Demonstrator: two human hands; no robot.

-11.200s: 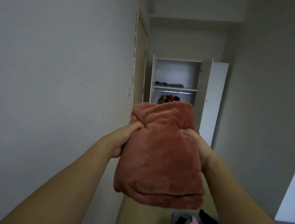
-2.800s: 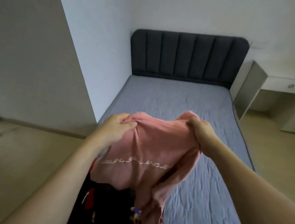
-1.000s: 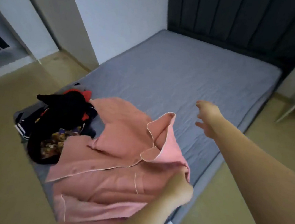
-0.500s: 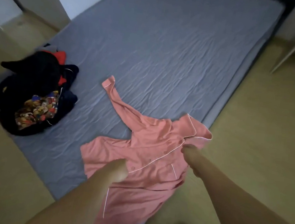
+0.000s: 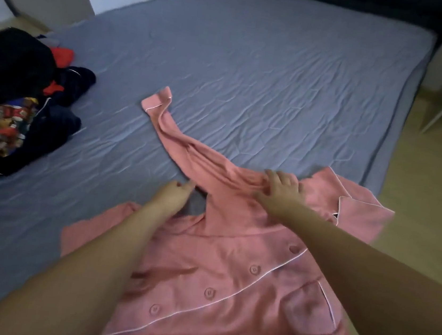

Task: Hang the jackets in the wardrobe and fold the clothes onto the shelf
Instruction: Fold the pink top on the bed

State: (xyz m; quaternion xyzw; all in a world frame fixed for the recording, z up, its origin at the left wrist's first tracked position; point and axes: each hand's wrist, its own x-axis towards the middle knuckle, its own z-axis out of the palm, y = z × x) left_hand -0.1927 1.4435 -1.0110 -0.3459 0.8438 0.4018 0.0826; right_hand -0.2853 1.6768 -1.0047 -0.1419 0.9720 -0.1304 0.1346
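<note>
Your left hand (image 5: 172,193) has a loose, open grip, with its fingertips at the edge of the pink shirt (image 5: 229,274). Your right hand (image 5: 281,187) grips a bunch of the shirt near the shoulder, fingers curled into the cloth. The shirt lies front up on the grey bed (image 5: 254,68), one sleeve stretched out. A dark pile of clothes (image 5: 13,103) sits at the left. No words can be read.
</note>
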